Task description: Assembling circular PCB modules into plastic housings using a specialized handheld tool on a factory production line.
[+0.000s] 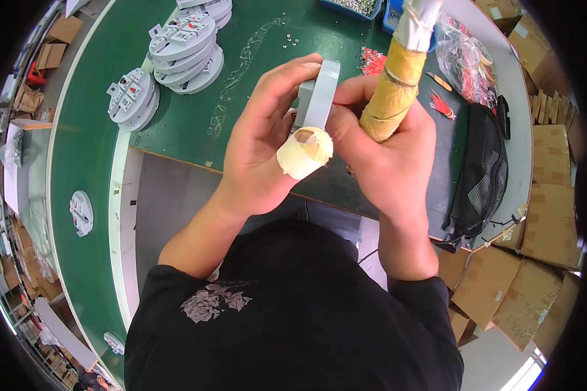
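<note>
My left hand (251, 146) grips a round grey plastic housing (321, 94), turned edge-on between its thumb and fingers. Cream tape (300, 159) is wrapped around the left thumb. My right hand (394, 153) is closed around a rod-shaped tool (394, 88) wrapped in yellow tape, whose upper part is white. This tool slants up to the top edge, and its working end cannot be made out. The right thumb and index fingertip are close against the housing's right side. The housing's face and the left fingertips behind it are partly hidden.
Stacked grey housings (182, 49) stand at the back left of the green table (182, 130). Red wire bundles (372, 62), a plastic bag (463, 55) and a black mesh bag (479, 169) lie on the right. A blue bin (352, 8) holds small metal parts. Cardboard boxes (554, 221) fill the right side.
</note>
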Demonstrator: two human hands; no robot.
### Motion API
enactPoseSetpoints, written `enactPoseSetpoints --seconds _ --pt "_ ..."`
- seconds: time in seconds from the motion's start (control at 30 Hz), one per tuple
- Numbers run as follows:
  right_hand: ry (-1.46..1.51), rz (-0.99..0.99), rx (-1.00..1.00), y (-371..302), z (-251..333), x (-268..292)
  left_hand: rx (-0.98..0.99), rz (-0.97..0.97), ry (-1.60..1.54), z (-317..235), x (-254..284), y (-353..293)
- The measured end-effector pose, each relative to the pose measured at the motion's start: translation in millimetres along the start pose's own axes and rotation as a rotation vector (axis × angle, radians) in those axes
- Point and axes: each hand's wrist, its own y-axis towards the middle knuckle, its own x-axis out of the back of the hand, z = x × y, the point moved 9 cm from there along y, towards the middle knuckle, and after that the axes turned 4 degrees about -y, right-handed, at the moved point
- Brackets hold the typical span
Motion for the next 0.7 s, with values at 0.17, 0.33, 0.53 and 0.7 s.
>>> enactPoseSetpoints --seconds 0.17,0.33,0.53,0.7 --pt "-0.028 -0.096 0.075 -3.0 -4.0 -1.6 0.16 -0.172 -0.356 16.1 8.6 -5.3" --pt "-0.287 -0.179 0.399 -14.7 12.7 -3.8 0.102 -0.215 -0.265 5.8 4.5 -2.3" --pt "-0.353 -0.153 0.576 -17.3 26.5 -12.4 0.083 -0.199 -0.132 7.0 7.1 -3.9" --pt "-0.081 -0.058 0.217 -6.3 -1.7 -8.5 0.126 -0.174 -0.336 13.5 7.9 -6.6"
